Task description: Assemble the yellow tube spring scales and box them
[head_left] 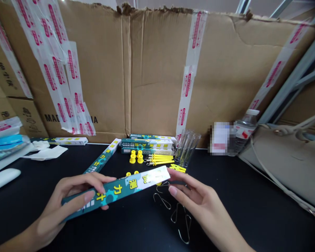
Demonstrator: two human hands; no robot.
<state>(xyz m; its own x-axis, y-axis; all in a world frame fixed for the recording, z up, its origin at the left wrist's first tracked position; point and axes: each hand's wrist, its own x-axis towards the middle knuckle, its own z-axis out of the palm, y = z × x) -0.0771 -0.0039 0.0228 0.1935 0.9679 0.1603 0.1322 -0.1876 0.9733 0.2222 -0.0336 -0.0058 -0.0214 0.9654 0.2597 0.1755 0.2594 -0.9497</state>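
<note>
My left hand (81,197) is closed round a long, narrow cardboard box (115,190), green and white with yellow characters, tilted up to the right. At its white end is my right hand (196,197), with thumb and forefinger apart and the forefinger at the box's edge. I cannot tell whether it touches. Below the right hand lie several bent metal hooks (162,201). Beyond the box are yellow plastic caps (132,157), yellow rods with metal ends (161,160), small yellow pieces (179,168) and clear tubes (187,148) standing upright.
Similar boxes (147,144) are stacked at the back, and another box (102,157) lies slanted behind my left hand. Crumpled tissue (48,153) and a white mouse-shaped object (4,179) are at left. A bottle (243,133) and handbag (286,161) stand right. A taped cardboard wall (157,70) closes the back.
</note>
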